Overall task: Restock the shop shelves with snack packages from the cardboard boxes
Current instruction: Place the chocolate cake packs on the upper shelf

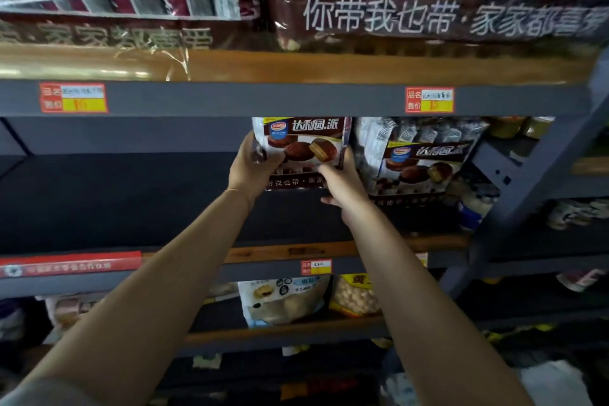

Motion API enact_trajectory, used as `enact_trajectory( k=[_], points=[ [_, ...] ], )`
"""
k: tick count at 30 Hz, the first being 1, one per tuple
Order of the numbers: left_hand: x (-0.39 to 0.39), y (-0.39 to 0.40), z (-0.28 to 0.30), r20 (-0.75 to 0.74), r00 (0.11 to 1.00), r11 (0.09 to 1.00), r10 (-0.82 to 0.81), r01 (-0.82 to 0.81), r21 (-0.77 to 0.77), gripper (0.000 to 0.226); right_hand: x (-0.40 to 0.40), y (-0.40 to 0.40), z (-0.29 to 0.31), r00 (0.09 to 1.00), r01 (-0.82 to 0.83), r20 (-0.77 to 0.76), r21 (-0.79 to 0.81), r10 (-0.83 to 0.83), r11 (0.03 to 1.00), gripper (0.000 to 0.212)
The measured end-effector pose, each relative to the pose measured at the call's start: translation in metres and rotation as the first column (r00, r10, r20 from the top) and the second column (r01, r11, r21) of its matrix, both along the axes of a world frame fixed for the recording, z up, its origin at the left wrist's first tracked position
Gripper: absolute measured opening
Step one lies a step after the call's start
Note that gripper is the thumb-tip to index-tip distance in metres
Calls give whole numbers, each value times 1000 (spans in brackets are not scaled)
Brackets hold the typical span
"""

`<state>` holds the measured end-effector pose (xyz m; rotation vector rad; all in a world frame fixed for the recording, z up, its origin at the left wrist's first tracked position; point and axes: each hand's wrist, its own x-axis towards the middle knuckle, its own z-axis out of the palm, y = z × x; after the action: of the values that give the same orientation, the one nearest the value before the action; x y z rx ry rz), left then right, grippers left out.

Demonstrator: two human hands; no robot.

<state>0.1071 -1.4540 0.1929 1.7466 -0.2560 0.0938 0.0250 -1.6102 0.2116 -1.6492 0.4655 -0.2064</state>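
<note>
Mid-frame, both hands hold a pie bag (304, 148) upright on the shelf (99, 194): left grip (252, 166) on its left edge, right grip (342, 184) at its lower right corner, just beside another bag (418, 165).

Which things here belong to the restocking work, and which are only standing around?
Part of the job:
- pie bag, held by left hand and right hand
- middle shelf, where it is going
- same pie bags already placed at its right

Just around:
- wrapped cases on the top shelf
- white bag and yellow bag on the shelf below
- price tags
</note>
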Motion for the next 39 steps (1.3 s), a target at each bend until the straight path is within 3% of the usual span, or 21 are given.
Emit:
enact_trajectory(
  k=[11,23,30,32,34,36,39],
  points=[
    [10,-13,1,-16,974,972,-228,226,-68,63,11,4,-17,992,103,60,110,-110,989,78],
    [16,-32,-4,-33,980,976,-194,190,-106,72,7,2,-19,992,64,103,78,-72,995,73],
    [8,-13,4,-74,976,978,-204,206,21,75,-4,3,-21,991,67,97,194,-87,979,70],
    [-4,-6,9,-92,983,982,-161,168,81,75,-7,4,-24,991,95,66,223,-112,970,54],
    [-18,6,15,-140,989,978,-46,73,196,79,-14,10,-21,987,115,81,258,-140,959,24],
    [-32,24,22,-136,991,970,13,21,241,62,-25,21,-14,976,123,138,283,-167,951,9],
    [-62,60,34,-122,989,996,-81,85,24,8,-46,54,-1,951,114,258,216,-169,970,10]
  ],
)
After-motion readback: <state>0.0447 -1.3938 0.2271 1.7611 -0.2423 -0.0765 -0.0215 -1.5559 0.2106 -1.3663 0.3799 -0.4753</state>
